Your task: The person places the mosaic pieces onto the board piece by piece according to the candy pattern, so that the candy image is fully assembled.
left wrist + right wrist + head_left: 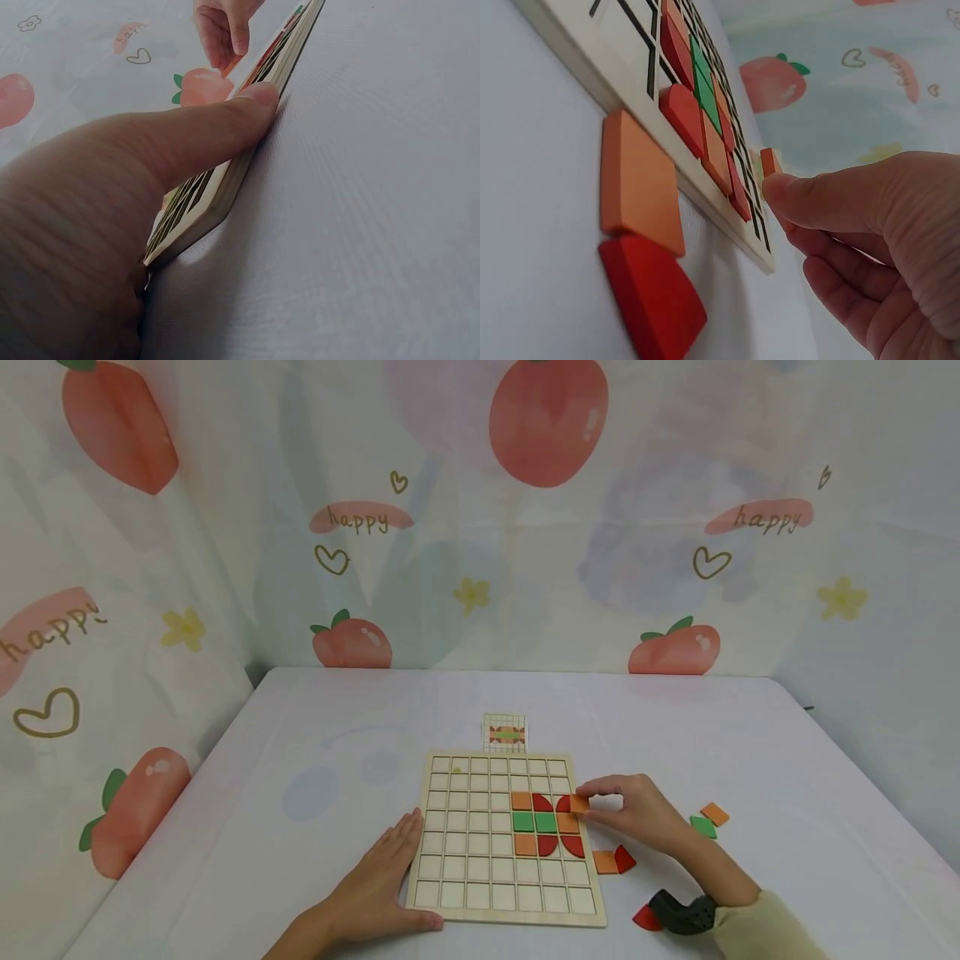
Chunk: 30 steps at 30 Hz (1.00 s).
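Note:
A wooden grid board (457, 914) lies on the white table. My left hand (378, 881) rests at its near left corner, fingers straight along the left side and thumb along the near edge. Thumb and fingers of my right hand (637, 810) pinch an orange square tile (769, 161) over the board's right edge. Set in the grid's right part are green square tiles (546, 822), several orange square tiles (525, 844) and several red rounded tiles (572, 846). In the right wrist view the held tile is partly hidden by the thumb.
A small pattern card (505, 732) lies just beyond the board. Right of the board, a loose orange tile (605, 862) touches a red one (625, 858). Further right are a green tile (703, 827) and an orange square (715, 813). Another red piece (647, 917) lies by the black wrist device (682, 914).

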Available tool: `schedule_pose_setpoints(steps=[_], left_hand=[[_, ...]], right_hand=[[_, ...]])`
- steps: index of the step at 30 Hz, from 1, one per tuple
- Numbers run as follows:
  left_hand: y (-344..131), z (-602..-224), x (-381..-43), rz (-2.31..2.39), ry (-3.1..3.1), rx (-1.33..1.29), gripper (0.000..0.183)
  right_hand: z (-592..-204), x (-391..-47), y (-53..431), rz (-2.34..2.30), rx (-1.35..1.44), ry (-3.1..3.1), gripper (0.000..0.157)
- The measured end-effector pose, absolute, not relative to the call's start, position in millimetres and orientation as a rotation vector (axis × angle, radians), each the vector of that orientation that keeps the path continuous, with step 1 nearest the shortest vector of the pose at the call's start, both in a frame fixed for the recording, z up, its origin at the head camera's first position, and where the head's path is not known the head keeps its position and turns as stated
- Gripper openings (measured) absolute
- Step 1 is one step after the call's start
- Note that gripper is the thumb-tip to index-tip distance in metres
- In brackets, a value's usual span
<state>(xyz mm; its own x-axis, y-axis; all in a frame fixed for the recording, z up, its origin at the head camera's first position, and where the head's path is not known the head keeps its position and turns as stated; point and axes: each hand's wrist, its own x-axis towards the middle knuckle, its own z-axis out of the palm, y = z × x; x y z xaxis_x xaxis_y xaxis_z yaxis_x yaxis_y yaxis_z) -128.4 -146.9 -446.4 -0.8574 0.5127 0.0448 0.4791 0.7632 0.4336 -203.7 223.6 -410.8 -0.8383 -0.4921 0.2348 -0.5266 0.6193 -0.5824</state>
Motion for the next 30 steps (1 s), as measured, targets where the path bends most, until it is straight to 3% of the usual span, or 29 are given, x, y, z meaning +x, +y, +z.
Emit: schedule_pose_setpoints(steps=[30], left_hand=[[-146.9, -448.9, -128.3, 0.709, 2.891, 0.812, 0.116]], right_hand=[[-409.5, -219.5, 166.7, 1.117, 1.006, -2.760, 0.026]])
